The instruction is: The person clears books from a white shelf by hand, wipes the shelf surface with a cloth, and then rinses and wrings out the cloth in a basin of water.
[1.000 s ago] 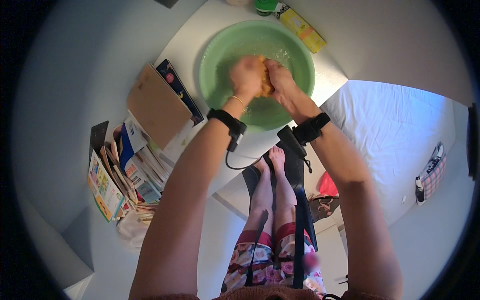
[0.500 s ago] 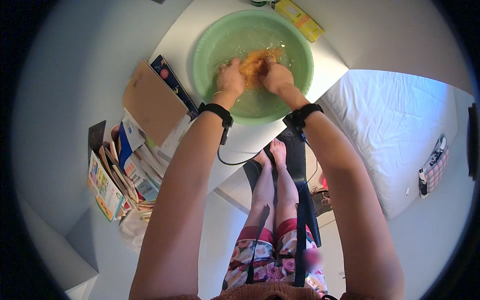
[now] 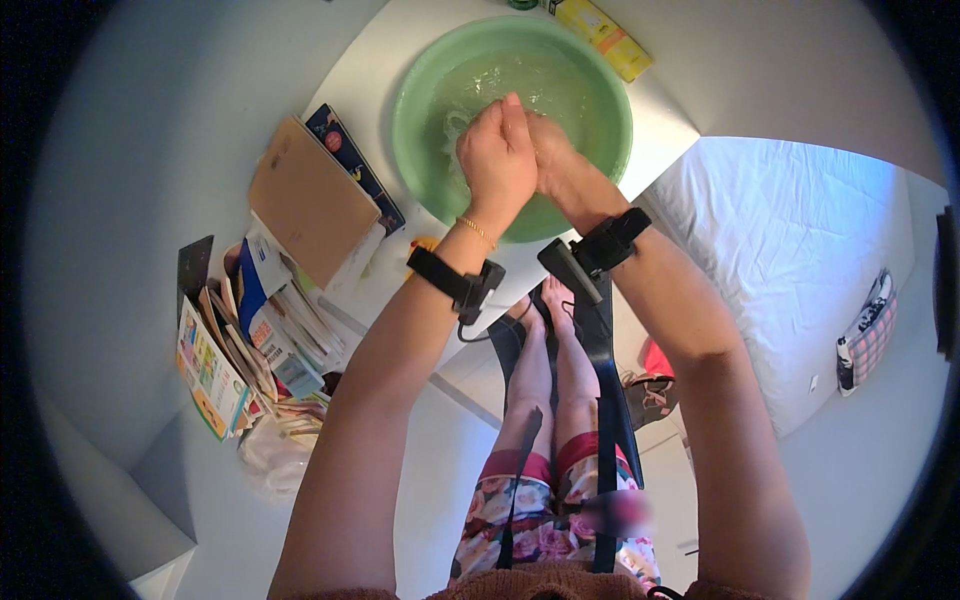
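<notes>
My left hand (image 3: 499, 150) and my right hand (image 3: 565, 165) are pressed together over the round green basin (image 3: 402, 130), which holds water. The left fingers are curled in, with the thumb pointing up and away from me. Behind the left hand, the right fingers are mostly hidden, pressed against it. What lies between the palms cannot be seen. A small patch of something orange (image 3: 424, 243) shows on the white table beside my left wrist. Each wrist wears a black strap with a small device.
A yellow box (image 3: 607, 38) lies behind the basin on the white table (image 3: 665, 135). To the left are a brown board (image 3: 308, 205), a dark book (image 3: 357, 165) and a pile of papers and books (image 3: 270, 330). A white-sheeted bed (image 3: 790, 260) is at right.
My hands were apart in the water on an orange, cloth-like thing; now they are pressed together. That orange thing no longer shows in the basin. An orange patch now shows by my left wrist.
</notes>
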Demonstrator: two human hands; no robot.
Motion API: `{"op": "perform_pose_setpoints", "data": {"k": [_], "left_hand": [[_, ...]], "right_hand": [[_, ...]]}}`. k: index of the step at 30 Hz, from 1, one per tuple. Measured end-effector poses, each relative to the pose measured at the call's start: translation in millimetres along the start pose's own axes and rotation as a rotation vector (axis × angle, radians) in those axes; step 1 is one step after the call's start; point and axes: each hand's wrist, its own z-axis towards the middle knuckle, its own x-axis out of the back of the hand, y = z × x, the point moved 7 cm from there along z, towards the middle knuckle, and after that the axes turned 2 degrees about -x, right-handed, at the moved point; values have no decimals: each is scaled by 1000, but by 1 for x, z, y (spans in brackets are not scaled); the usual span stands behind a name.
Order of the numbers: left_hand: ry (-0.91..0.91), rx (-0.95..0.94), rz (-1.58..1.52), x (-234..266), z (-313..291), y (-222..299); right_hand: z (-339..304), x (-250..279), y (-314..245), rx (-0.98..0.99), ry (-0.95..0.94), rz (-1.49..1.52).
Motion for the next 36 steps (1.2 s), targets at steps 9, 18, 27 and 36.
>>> {"op": "perform_pose_setpoints", "data": {"k": [9, 18, 27, 36], "left_hand": [[-89, 384, 687, 3, 24, -128], [-942, 326, 218, -3, 1, -113], [-360, 391, -390, 26, 51, -60], [-435, -245, 263, 19, -7, -20]], "right_hand": [[-8, 39, -7, -574, 363, -157], [-9, 4, -10, -174, -128, -1117], [-3, -14, -18, -558, -24, 741], [-20, 3, -14, -782, 135, 774]]}}
